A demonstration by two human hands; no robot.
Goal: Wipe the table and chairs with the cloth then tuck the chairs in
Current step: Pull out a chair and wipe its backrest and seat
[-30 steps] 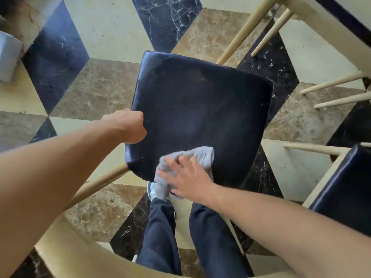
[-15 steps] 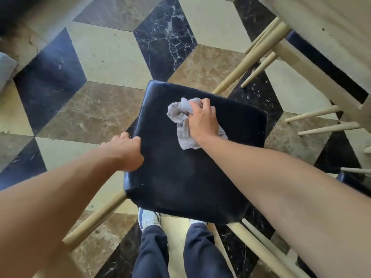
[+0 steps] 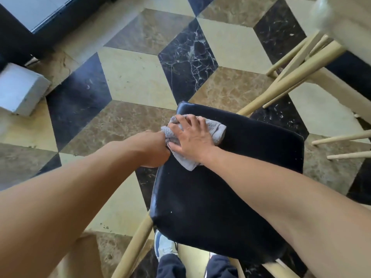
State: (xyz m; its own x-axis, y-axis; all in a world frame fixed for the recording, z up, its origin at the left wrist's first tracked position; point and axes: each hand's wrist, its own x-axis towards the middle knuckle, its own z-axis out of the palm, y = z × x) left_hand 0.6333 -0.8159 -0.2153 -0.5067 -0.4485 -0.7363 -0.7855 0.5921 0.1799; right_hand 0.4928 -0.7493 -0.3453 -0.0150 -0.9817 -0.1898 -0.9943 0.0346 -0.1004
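A chair with a dark padded seat (image 3: 230, 189) and pale wooden legs stands below me. My right hand (image 3: 192, 135) lies flat with spread fingers on a grey cloth (image 3: 215, 130), pressing it onto the seat's far left corner. My left hand (image 3: 152, 149) grips the seat's left edge, touching the cloth; its fingers are hidden under the edge. The pale table (image 3: 345, 27) shows at the top right, blurred.
Legs of other chairs (image 3: 297, 77) slant under the table at right. A white box (image 3: 20, 89) sits on the patterned marble floor at left, near a dark door frame. My feet and dark trousers (image 3: 170, 265) are just behind the chair.
My right hand has slid the cloth leftward to the seat's far left corner, beside the left hand. The view has shifted, so the chair now sits lower and further right.
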